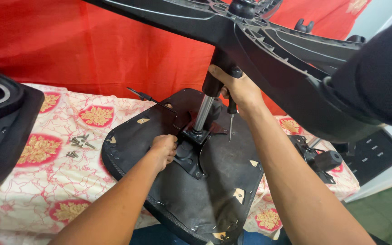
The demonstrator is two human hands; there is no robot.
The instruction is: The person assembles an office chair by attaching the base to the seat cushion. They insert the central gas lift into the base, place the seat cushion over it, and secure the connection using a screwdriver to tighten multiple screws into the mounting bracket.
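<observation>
An office chair seat (214, 190) lies upside down on a cloth-covered table, black fabric underside up. A black metal mechanism plate (191, 154) is fixed at its centre, and a silver gas cylinder (203, 113) rises from it to the black star base (268, 41) overhead. My left hand (164, 149) is closed against the left edge of the mechanism plate. My right hand (237, 88) wraps around the black upper sleeve of the cylinder and also holds a screwdriver (231, 120), its shaft pointing down.
Several loose screws (79, 144) lie on the red-and-white patterned cloth (46, 190) to the left. A black chair part (1, 131) sits at the far left. Black armrest pieces (332, 161) rest at the right. A red curtain (91, 45) hangs behind.
</observation>
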